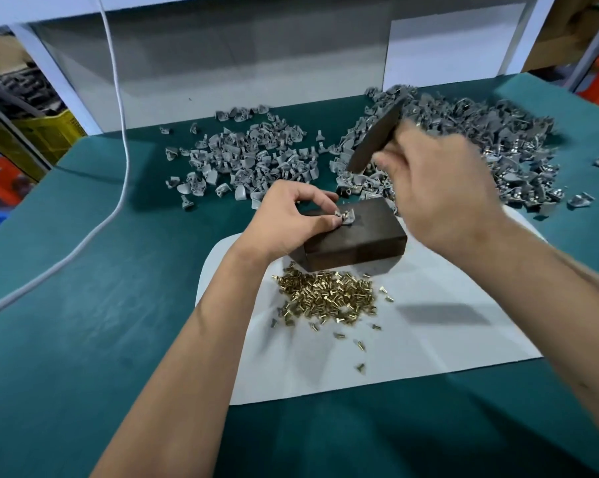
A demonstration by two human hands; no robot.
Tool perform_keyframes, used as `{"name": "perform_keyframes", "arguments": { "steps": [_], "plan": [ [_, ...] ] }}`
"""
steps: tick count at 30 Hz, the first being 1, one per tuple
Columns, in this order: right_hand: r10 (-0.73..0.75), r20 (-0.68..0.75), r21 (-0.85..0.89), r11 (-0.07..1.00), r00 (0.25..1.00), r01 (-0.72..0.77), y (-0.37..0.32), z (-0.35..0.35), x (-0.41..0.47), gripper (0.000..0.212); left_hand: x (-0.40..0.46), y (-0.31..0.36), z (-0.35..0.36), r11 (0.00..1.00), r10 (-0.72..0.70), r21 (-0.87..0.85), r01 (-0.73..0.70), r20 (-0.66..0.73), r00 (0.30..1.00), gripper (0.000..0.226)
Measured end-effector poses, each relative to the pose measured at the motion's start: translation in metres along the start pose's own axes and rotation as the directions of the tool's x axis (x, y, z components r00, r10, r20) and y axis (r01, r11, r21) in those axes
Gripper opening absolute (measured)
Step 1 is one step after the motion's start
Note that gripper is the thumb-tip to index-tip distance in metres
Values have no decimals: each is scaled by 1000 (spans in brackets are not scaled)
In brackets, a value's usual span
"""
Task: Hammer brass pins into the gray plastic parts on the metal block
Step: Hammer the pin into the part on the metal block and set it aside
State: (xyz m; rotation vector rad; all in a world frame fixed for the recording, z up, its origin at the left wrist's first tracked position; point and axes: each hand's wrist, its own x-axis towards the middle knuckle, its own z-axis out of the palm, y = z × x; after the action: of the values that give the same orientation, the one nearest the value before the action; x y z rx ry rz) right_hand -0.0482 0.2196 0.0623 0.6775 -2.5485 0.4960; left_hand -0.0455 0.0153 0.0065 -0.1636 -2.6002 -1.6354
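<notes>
Left hand (291, 215) pinches small, light gray plastic part (346, 217) by its edge atop heavy dark metal block (356, 236); right hand (439, 188) clenches blurred dark hammer (377, 136).

We've got one gray plastic part (346, 216) sitting on top of the dark metal block (355, 238). Loose brass pins (329, 298) are piled just in front of the block, and the hammer (377, 132) is up and blurry.
</notes>
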Motion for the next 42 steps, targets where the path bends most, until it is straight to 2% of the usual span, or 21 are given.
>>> {"name": "perform_keyframes", "arguments": {
  "steps": [2, 3, 7, 9, 12, 16, 19, 22, 26, 29, 31, 34, 36, 38, 40, 42],
  "plan": [
    [17, 187, -68, 998, 982, -5, 0, 12, -8, 22, -1, 1, 0, 1000, 13, -8, -13, 7, 1000, 11],
    [39, 237, -71, 997, 971, -23, 2, 14, -10, 23, -1, 1, 0, 1000, 20, -8, -20, 8, 1000, 9],
    [-46, 162, -55, 997, 986, 55, 19, 9, -8, 21, -2, 3, 2, 1000, 1, 0, -1, -9, 1000, 6],
    [5, 152, 47, 999, 988, -13, 31, 3, -12, 22, -2, 4, 4, 1000, -12, -15, 12, -8, 1000, 6],
    [85, 224, 184, 974, 971, -128, 56, -10, -20, 17, -3, 7, 6, 997, -26, -71, 25, -5, 1000, 9],
    [19, 289, 105, 993, 957, -52, 80, -17, -35, 17, -5, 12, 8, 989, -29, -143, 27, -14, 999, 15],
    [56, 420, 8, 998, 906, -65, 83, -11, -41, 21, -5, 12, 10, 990, -20, -138, 18, -11, 1000, 17],
    [65, 485, 22, 996, 872, -86, 83, -10, -38, 19, -5, 10, 11, 992, -12, -126, 11, -10, 1000, 19],
    [11, 392, 82, 996, 920, -47, 74, -14, -26, 9, -4, 9, 11, 995, 16, -100, -17, -12, 1000, 20],
    [-81, 252, 155, 987, 964, 42, 50, -2, -18, 20, -3, 9, 13, 994, 49, -102, -48, 1, 999, 20],
    [-172, 235, 192, 973, 957, 128, 33, 10, -16, 26, -3, 10, 14, 993, 66, -103, -64, 14, 998, 17],
    [-218, 183, 217, 960, 959, 177, 26, 22, -16, 20, -2, 10, 14, 992, 78, -98, -78, 0, 997, 9],
    [-168, 138, 203, 969, 976, 138, 29, 27, -17, 24, 1, 4, 10, 993, 56, -102, -66, -99, 994, 13],
    [-75, 107, 197, 979, 991, 53, 34, 32, -20, 34, 7, -7, 2, 999, 16, -32, -25, -260, 965, 13],
    [10, 86, 197, 980, 996, -27, 42, 37, -22, 38, 12, -21, -8, 985, 37, 167, 29, -381, 924, 10],
    [92, 74, 195, 975, 993, -105, 51, 41, -23, 40, 13, -32, -16, 930, 95, 363, 53, -379, 921, 14]
  ]
}}
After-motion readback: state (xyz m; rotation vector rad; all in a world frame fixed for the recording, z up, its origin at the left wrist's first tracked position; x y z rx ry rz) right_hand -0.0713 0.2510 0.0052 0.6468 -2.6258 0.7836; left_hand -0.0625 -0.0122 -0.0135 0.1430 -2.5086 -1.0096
